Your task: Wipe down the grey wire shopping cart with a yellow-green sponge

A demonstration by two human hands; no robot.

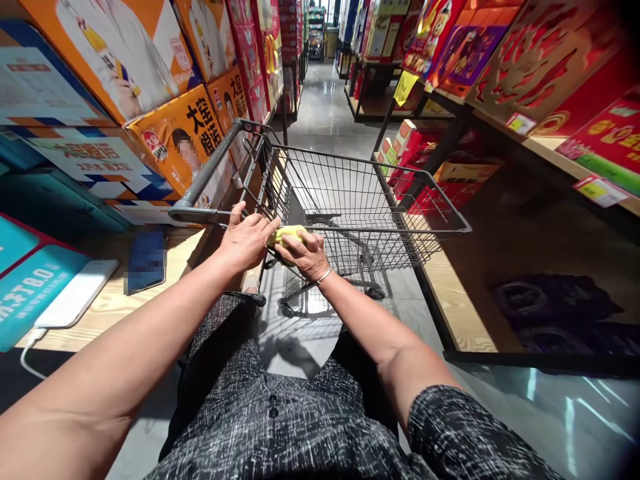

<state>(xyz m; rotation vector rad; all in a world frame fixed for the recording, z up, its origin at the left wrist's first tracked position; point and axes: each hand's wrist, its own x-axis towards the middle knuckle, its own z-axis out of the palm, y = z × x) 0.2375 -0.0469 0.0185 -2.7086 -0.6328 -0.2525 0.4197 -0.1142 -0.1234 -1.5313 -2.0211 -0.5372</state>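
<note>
A grey wire shopping cart (345,200) stands sideways in front of me, its handle at the left. My left hand (247,237) is closed over the cart's near top rail, thumb raised, fingertips reaching the edge of a yellow cloth (290,233). Bunched up against that same rail, the cloth is gripped by my right hand (309,257), whose fingers curl over it. The two hands are almost touching. Part of the cloth is hidden beneath the fingers. The cart's basket shows only bare wire.
Stacked orange drink cartons (175,140) rise at the left. A phone (146,260) and a white power bank with a cable (77,293) lie on a wooden ledge (107,320). Shelves with red gift boxes (600,143) line the right. A tiled aisle (323,100) runs ahead.
</note>
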